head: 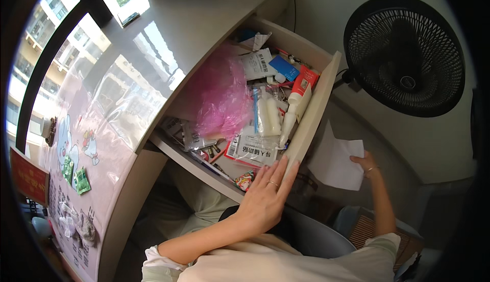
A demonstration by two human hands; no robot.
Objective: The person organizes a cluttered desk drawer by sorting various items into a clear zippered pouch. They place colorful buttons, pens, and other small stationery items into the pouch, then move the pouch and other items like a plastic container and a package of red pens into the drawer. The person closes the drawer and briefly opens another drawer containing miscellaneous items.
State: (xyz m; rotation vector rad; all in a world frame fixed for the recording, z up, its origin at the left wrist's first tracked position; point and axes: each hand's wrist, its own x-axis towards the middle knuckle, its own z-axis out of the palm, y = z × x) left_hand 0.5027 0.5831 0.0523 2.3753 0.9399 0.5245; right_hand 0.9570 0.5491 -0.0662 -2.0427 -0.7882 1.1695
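Observation:
An open desk drawer (312, 117) is pulled out before me, full of small items. My left hand (266, 195) rests over its near front corner with fingers extended, a ring on one of them. Beside those fingers lie a colourful wrapped packet (244, 180) and a white printed packet (252, 148). A crumpled pink plastic bag (222, 98) fills the drawer's middle. Along the front panel sit a red-and-white tube (303, 82) and a white nozzle bottle (289, 123). To the right, outside the drawer, my right hand (366, 164) pinches a sheet of white paper (340, 163) by its edge.
A black fan (405, 56) stands at the upper right, beyond the drawer. On the desk (199, 25) at left lie green packets (82, 180) and a grey fuzzy item (86, 228). A grey chair (317, 228) and a slatted wooden item (361, 232) are near my body.

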